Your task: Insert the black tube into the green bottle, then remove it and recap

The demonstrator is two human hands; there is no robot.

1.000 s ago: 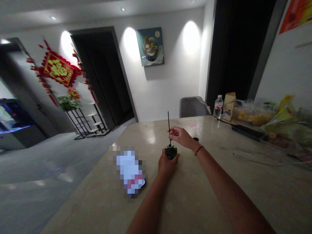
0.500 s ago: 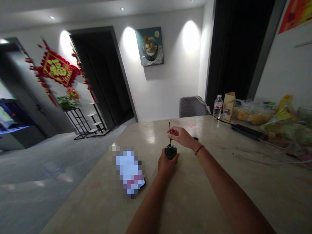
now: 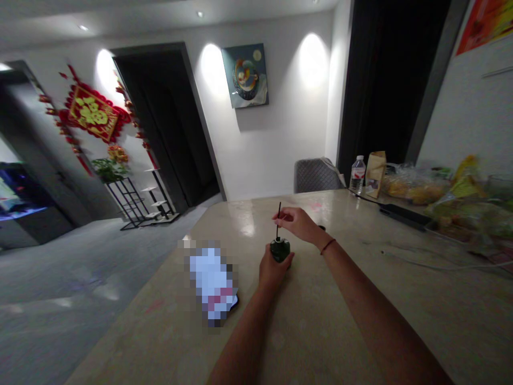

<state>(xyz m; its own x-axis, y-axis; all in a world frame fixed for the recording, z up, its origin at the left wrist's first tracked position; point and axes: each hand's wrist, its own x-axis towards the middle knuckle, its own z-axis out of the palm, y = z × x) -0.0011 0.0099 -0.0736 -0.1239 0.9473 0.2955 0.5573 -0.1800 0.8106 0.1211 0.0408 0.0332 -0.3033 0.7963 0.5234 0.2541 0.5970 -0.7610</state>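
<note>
My left hand is wrapped around a small, rounded dark green jar on the table. Between the fingertips of my right hand is a thin dark stick, pinched and nearly upright. Its lower end meets the jar's pale-rimmed mouth; how far it reaches inside is hidden. Behind my right wrist a small dark round object shows only in part.
A phone with a blurred-out screen lies left of my left forearm. Along the right stand a water bottle, a paper bag, plastic bags and a black power strip. A white cable crosses the table.
The stick's tilt has shifted slightly, its top leaning a little more to the right and its lower end further left in the jar's mouth. Both hands keep their grips.
</note>
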